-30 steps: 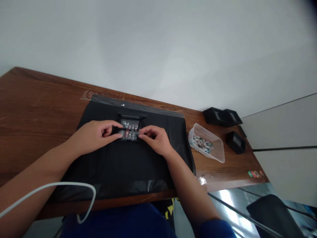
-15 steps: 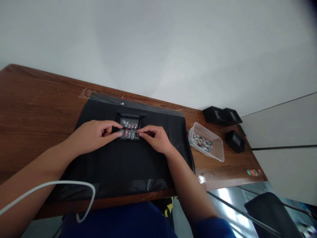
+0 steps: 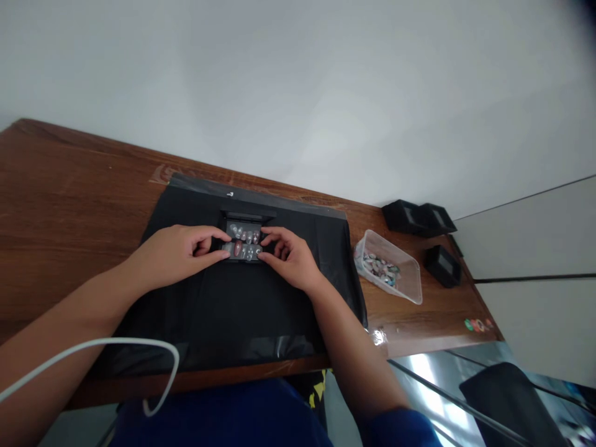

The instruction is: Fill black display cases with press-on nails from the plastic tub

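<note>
A small black box [image 3: 245, 218] lies open on a black mat [image 3: 233, 304] in the middle of the wooden table [image 3: 69, 192]. Two rows of small decorated false nails [image 3: 244, 243] sit inside it. My left hand [image 3: 179, 254] grips the box's left side with thumb and forefinger pinched on it. My right hand [image 3: 288, 257] holds the right side, its fingers curled on the box's edge beside the nails.
A clear plastic tub [image 3: 390, 275] with several loose coloured nails stands right of the mat. Three more black boxes [image 3: 419, 218] sit at the table's far right corner. A white cable [image 3: 116, 347] loops over my left forearm. A wall rises behind the table.
My right hand's fingers have shifted from the lower row up along the box's right edge. The left hand has stayed in place.
</note>
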